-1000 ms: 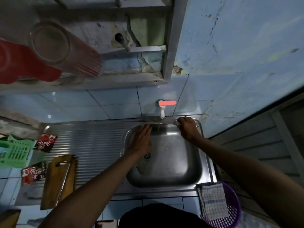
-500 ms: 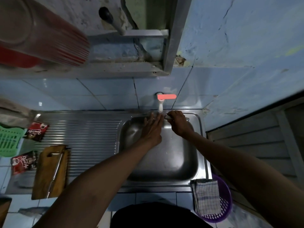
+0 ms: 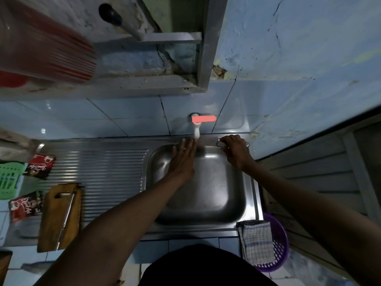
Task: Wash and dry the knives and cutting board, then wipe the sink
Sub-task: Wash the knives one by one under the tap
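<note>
My right hand (image 3: 235, 151) grips the metal handle of a knife (image 3: 207, 140) held across the back rim of the steel sink (image 3: 206, 195), its blade lying under the white tap (image 3: 196, 131). My left hand (image 3: 181, 159) reaches over the basin with straight fingers touching the blade just left of the tap. On the drainboard at the left lies a wooden cutting board (image 3: 51, 221) with a second knife (image 3: 68, 213) lengthwise on top. A checkered cloth (image 3: 256, 242) hangs at the sink's front right corner.
The tap has a red lever (image 3: 204, 118). A purple basket (image 3: 278, 246) stands under the cloth. Two red sachets (image 3: 40, 166) and a green basket (image 3: 9, 178) sit left of the ribbed drainboard (image 3: 111, 172). A shelf with a red-striped glass (image 3: 47, 48) hangs overhead.
My left hand has risen from near the drain to the knife blade under the tap. My right hand has kept its grip on the handle at the back rim.
</note>
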